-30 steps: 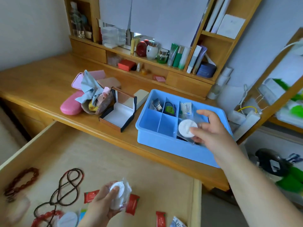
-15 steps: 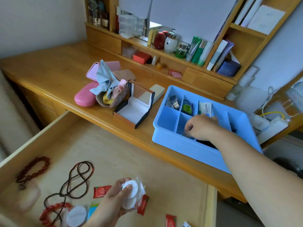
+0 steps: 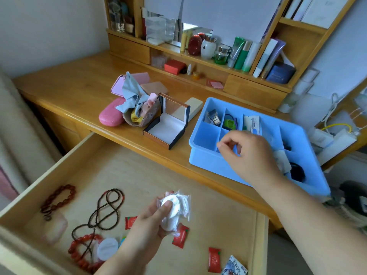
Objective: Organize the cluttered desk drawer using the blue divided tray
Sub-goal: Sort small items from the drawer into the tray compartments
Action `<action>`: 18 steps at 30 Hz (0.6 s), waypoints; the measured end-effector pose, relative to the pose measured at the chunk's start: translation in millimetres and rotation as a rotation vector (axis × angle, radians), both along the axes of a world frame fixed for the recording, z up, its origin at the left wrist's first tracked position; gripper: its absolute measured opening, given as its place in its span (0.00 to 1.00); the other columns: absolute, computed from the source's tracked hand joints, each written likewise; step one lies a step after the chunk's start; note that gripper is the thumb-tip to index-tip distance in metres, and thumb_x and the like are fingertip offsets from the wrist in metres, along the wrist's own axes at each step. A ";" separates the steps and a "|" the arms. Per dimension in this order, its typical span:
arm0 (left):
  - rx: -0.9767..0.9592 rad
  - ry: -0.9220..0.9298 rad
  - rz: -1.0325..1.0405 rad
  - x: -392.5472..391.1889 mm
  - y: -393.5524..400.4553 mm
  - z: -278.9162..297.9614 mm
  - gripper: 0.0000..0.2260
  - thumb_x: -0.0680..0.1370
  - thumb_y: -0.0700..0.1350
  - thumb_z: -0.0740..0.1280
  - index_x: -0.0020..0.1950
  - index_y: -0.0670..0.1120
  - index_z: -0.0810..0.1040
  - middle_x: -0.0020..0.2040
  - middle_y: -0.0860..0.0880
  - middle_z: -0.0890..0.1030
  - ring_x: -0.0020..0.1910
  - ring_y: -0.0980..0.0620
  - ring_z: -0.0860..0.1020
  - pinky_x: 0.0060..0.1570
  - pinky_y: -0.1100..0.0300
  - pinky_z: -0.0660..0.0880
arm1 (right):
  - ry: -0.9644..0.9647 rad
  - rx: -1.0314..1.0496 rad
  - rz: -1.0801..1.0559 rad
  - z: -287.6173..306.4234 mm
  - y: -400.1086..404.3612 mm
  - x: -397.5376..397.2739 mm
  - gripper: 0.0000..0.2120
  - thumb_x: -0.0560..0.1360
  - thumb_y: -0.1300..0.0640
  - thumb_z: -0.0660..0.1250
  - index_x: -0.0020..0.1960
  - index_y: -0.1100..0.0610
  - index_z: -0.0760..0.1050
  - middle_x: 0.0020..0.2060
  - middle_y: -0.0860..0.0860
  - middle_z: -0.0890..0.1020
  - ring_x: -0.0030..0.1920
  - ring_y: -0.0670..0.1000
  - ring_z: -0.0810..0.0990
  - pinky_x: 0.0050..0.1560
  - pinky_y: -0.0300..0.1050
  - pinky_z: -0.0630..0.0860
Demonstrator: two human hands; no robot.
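A wooden desk [image 3: 79, 92] with a shelf unit of bottles and tubes along its back fills the view, and its wide drawer [image 3: 123, 175] is pulled open below. The blue tray [image 3: 210, 161] sits on the desk at the right, just behind the drawer's edge.

By the look of it, the sorting is partly done. Several far compartments already hold small things: a metal clip, a green item with a cord, a white tube box, and dark objects at the right end. The two nearest left compartments look empty.

Plenty is left in the drawer: bead strings [image 3: 105, 211], a red bracelet [image 3: 83, 249], a white round pad [image 3: 107, 249] and a few red sachets [image 3: 214, 259].

The right hand [image 3: 248, 155] hovers over the tray's middle, fingers loosely curled and holding nothing that shows. The left hand [image 3: 147, 223] is over the drawer, its grip closed round a wrapped white disc [image 3: 172, 209], likely next for the tray.

A pink case, cloth pouch and open box lie on the desk to the tray's left.
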State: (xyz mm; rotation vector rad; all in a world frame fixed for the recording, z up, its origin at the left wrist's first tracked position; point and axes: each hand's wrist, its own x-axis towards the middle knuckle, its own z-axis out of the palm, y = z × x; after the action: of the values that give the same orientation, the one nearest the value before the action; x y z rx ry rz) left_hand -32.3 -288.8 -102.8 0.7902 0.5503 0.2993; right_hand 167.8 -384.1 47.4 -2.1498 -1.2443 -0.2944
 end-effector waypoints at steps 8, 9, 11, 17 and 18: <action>0.004 -0.203 0.036 15.7 -7.4 33.8 0.17 0.71 0.45 0.71 0.59 0.46 0.79 0.48 0.42 0.83 0.37 0.50 0.82 0.32 0.58 0.79 | 1.099 -0.071 0.010 -52.3 -10.8 -72.3 0.05 0.75 0.56 0.68 0.41 0.51 0.80 0.31 0.47 0.82 0.32 0.47 0.82 0.35 0.41 0.78; 0.013 -0.203 0.024 14.9 -7.9 34.2 0.18 0.70 0.45 0.72 0.60 0.46 0.79 0.47 0.41 0.83 0.36 0.50 0.81 0.31 0.58 0.79 | 1.151 -0.032 -0.028 -51.6 -10.7 -72.2 0.05 0.75 0.58 0.68 0.41 0.54 0.80 0.30 0.48 0.81 0.32 0.47 0.82 0.34 0.40 0.77; 0.000 -0.170 0.034 12.7 -9.2 30.9 0.19 0.70 0.44 0.72 0.61 0.46 0.78 0.48 0.42 0.83 0.34 0.50 0.80 0.31 0.58 0.78 | 1.184 0.077 -0.075 -43.6 -9.6 -66.9 0.05 0.76 0.60 0.67 0.42 0.55 0.80 0.32 0.50 0.83 0.30 0.47 0.81 0.32 0.38 0.75; -0.098 0.174 0.261 1.0 -2.5 -4.5 0.08 0.77 0.43 0.65 0.55 0.43 0.79 0.41 0.42 0.82 0.34 0.48 0.80 0.27 0.61 0.76 | 0.254 0.086 -0.269 20.6 -11.4 20.7 0.07 0.74 0.56 0.68 0.47 0.47 0.72 0.35 0.42 0.80 0.39 0.48 0.79 0.41 0.45 0.74; -0.121 0.250 0.289 -1.2 -2.0 -11.4 0.07 0.78 0.43 0.65 0.54 0.42 0.78 0.42 0.42 0.81 0.35 0.47 0.78 0.26 0.61 0.75 | 0.231 -0.016 -0.289 25.4 -8.2 33.5 0.06 0.74 0.56 0.68 0.46 0.48 0.72 0.36 0.42 0.79 0.42 0.50 0.79 0.44 0.46 0.74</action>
State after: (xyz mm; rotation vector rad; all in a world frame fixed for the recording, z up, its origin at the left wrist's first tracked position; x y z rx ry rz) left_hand -33.5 -290.8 -114.2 0.6332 0.9132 0.4315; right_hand 201.4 -392.2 72.8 -2.3027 -0.8105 -0.1492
